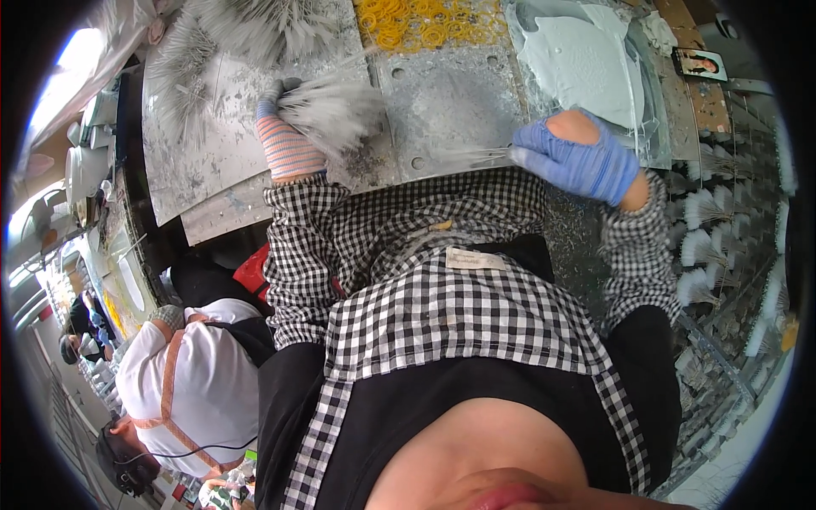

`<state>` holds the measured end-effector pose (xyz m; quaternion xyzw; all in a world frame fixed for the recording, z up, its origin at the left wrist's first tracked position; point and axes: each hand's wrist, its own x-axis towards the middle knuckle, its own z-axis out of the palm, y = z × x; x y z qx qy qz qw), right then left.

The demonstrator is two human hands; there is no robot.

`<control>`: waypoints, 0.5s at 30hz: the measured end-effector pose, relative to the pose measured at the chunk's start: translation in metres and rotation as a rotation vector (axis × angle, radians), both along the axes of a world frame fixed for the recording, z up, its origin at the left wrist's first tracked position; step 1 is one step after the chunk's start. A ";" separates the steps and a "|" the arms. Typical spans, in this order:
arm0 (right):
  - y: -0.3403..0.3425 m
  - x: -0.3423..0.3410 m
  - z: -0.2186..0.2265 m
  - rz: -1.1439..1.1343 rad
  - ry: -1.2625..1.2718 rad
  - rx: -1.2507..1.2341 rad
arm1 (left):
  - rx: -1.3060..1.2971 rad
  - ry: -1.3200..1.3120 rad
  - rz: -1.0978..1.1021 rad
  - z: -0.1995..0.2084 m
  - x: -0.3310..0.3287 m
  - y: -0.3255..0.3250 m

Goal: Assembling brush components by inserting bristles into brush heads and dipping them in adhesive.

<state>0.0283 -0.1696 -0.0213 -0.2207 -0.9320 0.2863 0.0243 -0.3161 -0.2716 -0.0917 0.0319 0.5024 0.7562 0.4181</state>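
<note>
My left hand [291, 132], in a striped pink and grey glove with dark fingertips, is closed around a bundle of thin whitish strands [337, 110]. The strands fan out to the right above the metal-topped table [191, 191]. My right hand [578, 157], in a blue glove with an opening over its back, is closed near the table's front edge. From its fingertips a few thin pale strands [476, 155] point left. How many it holds I cannot tell.
More strand bundles [263, 30] lie at the table's far left, beside yellow rubber bands [416, 24]. A pale paste [578, 64] covers a board at far right, near a phone [699, 64]. Racks of white-tufted pieces [710, 225] stand right. Another person [187, 382] sits left.
</note>
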 end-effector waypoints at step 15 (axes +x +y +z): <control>0.014 -0.086 0.000 0.521 -0.317 -0.359 | -0.053 -0.217 -1.148 0.039 0.109 -0.057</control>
